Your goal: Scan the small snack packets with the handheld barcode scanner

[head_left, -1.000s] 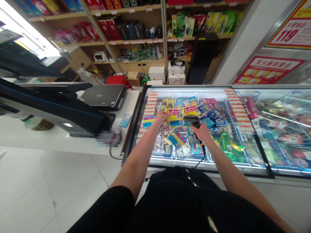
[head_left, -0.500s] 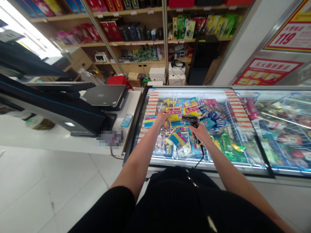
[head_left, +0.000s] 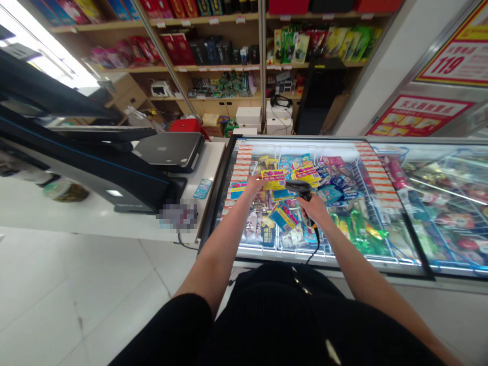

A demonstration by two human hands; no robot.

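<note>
Over the freezer point(head_left: 218, 195), our right grip point(head_left: 314, 208) wraps the scanner point(head_left: 300, 187), likely light and stiff, best held by its handle; beside it, our left grip point(head_left: 255, 184) clamps the yellow packet point(head_left: 276, 179) by its edge, probably thin, slippery.

Black corded scanner point(head_left: 299, 187) near flat yellow-pink packet point(head_left: 274, 178).

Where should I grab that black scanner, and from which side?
Probably round the handle, from the right, just as the right hand holds it. The scanner has a wide head on top and a slimmer handle sloping down toward you, so fingers can wrap round it. Stay above the cord, which comes from the handle's bottom end.
</note>
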